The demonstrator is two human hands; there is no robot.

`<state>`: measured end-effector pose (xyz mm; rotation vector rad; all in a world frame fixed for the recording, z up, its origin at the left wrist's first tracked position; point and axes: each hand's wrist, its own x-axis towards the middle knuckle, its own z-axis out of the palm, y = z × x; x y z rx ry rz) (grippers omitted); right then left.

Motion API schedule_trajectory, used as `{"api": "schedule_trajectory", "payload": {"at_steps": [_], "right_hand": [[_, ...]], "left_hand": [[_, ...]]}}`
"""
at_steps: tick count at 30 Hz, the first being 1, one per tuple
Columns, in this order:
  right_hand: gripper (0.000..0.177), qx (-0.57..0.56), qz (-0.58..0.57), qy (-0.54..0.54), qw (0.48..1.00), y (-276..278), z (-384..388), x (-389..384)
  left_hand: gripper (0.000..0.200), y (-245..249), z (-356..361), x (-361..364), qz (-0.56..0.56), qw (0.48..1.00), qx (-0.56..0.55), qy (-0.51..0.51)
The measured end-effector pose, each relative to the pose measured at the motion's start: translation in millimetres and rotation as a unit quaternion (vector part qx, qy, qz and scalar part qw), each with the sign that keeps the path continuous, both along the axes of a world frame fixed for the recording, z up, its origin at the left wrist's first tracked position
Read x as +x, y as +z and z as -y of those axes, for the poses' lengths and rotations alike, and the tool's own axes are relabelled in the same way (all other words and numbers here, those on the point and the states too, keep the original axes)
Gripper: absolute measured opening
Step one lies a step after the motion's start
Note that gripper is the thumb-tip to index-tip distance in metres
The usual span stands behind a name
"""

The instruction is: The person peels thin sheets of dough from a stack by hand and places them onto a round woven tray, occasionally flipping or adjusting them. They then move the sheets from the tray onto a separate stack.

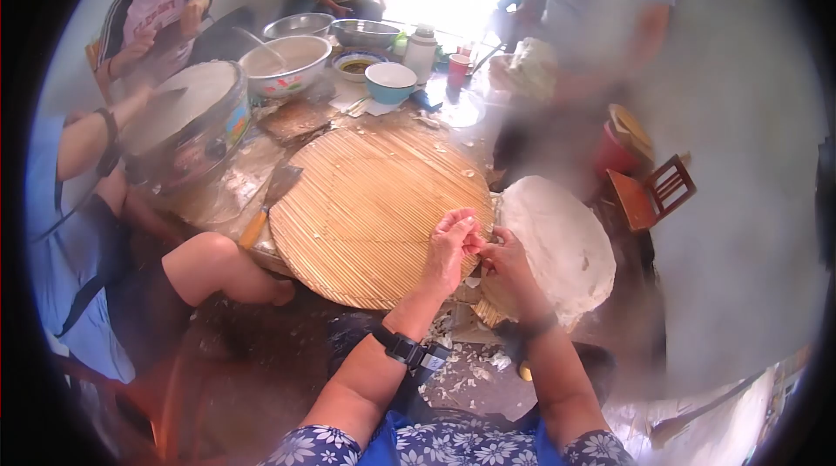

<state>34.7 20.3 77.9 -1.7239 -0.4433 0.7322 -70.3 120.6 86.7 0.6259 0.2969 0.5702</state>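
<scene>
Both my hands meet over the right edge of a round slatted bamboo mat [366, 213]. My left hand [451, 248] has its fingers curled together, with their tips near my other hand. My right hand [505, 257] is closed in a pinch beside it; anything between the fingertips is too small to make out. To the right of my right hand lies a large round white doughy slab [557, 244]. A scraper with a wooden handle [254, 228] rests against the mat's left edge.
Bowls [287, 65], a blue bowl [390, 83], a thermos [421, 55] and a red cup [458, 70] stand at the back. Left, a co-worker's arm [87, 148] reaches to a large round drum-like container [196, 109]. Another person sits behind. A wooden chair [644, 196] is at right.
</scene>
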Motion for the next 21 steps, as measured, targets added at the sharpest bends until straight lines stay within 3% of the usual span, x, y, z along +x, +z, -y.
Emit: {"api": "schedule_trajectory", "payload": {"at_steps": [5, 12, 19, 21], "right_hand": [[0.064, -0.002, 0.029, -0.046, 0.999, -3, -1, -2], [0.063, 0.067, -0.009, -0.028, 0.997, -14, 9, 2], [0.056, -0.010, 0.002, -0.065, 0.998, -4, 33, 13], [0.048, -0.015, 0.084, -0.080, 0.993, -3, 48, 23]], "left_hand": [[0.023, 2, 3, 1, -0.011, 1.000, 0.006, 0.007], [0.019, 5, 2, 0, -0.015, 1.000, 0.025, -0.007], [0.019, 9, 3, 0, -0.028, 0.999, 0.038, -0.005], [0.019, 7, 3, -1, -0.032, 0.999, 0.043, -0.004]]}}
